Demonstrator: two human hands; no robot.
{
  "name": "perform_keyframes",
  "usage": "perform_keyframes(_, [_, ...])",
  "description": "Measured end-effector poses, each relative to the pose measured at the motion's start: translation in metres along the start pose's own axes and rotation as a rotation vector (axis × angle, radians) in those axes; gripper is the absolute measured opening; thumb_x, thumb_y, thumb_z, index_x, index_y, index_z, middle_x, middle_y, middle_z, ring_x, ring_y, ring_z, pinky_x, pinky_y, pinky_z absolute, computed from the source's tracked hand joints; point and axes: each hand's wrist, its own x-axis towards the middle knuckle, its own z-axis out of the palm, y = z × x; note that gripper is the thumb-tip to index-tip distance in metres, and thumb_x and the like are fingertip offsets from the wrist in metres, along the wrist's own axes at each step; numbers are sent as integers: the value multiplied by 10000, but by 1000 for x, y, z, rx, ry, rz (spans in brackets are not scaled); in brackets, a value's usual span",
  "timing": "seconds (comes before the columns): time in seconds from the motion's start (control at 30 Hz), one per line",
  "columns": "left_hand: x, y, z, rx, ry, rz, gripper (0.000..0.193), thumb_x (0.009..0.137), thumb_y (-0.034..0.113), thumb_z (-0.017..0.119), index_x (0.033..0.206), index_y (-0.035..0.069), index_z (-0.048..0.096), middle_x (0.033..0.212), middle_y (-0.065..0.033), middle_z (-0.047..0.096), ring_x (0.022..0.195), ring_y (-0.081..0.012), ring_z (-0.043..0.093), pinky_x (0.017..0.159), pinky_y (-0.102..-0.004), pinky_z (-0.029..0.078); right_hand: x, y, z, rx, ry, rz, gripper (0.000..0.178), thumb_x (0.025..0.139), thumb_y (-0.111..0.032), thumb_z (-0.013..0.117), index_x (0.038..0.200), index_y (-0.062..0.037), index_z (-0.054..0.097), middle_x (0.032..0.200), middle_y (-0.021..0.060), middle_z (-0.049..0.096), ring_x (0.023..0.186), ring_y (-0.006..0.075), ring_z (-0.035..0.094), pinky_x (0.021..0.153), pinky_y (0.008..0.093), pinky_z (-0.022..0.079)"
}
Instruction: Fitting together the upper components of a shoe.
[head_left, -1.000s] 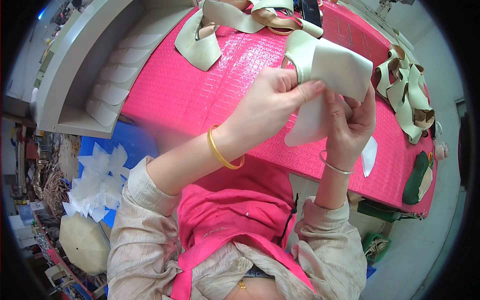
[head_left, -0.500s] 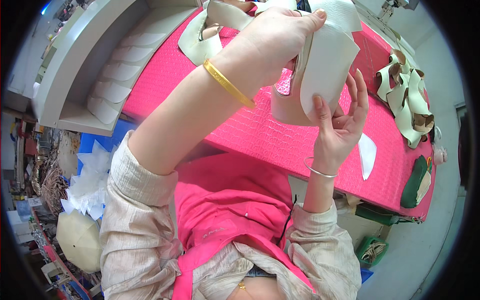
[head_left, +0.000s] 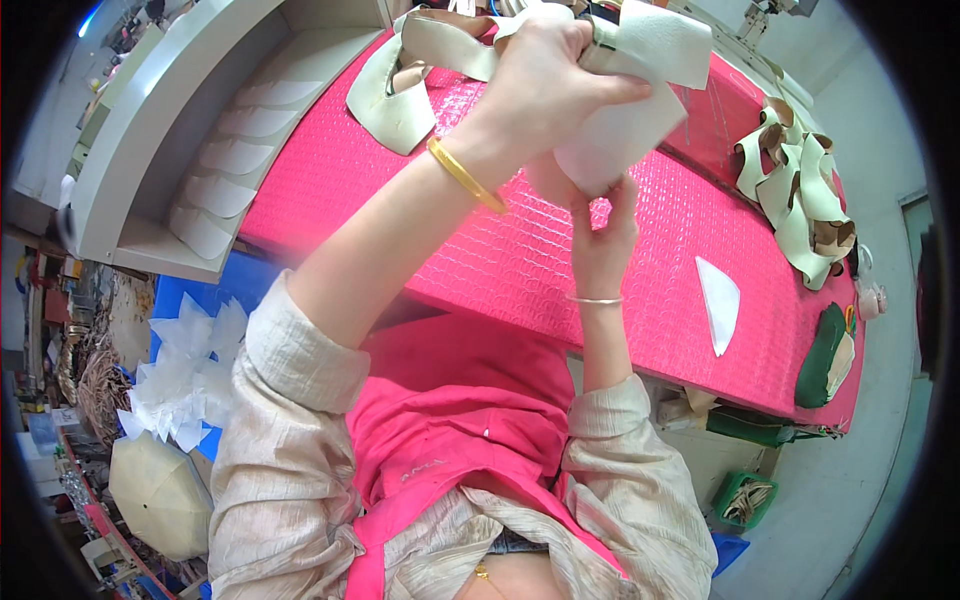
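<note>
Now gripping the long pale piece [head_left: 620, 135] by its far left side with the left hand [head_left: 545, 90], and pinching its near end with the right hand [head_left: 604, 238] below.

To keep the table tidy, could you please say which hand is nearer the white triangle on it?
The right hand is nearer, up-left of the white triangle in view; the left hand is farther up and left.
</note>
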Motion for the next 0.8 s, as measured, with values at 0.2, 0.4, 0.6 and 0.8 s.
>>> perform_keyframes(0.2, [-32,-42,19,171,-186,236,161,661,-4,648,820,13,630,815,-76,596,757,-190,564,687,-293,452,64,-10,-66,1001,-31,541,235,766,18,570,979,-23,479,894,36,519,849,142,510,783,275,407])
perform_keyframes(0.4, [-79,-90,27,207,-138,219,144,606,11,653,737,-4,595,749,-98,553,753,-257,502,678,-343,414,17,-33,-65,945,-18,538,307,716,66,595,995,-1,482,921,84,540,863,132,530,772,257,438])
perform_keyframes(0.6, [-102,-99,24,156,-163,136,143,607,54,655,711,10,567,763,-96,532,796,-268,486,731,-363,388,19,-45,-83,729,-349,406,121,686,61,628,789,12,587,763,72,601,720,130,574,688,236,461])
perform_keyframes(0.8, [-118,-96,18,54,-257,132,166,669,126,670,808,48,621,800,-73,550,829,-247,472,830,-355,349,65,-10,-47,465,-253,391,131,661,7,684,775,-1,620,739,47,618,707,107,578,655,213,451])
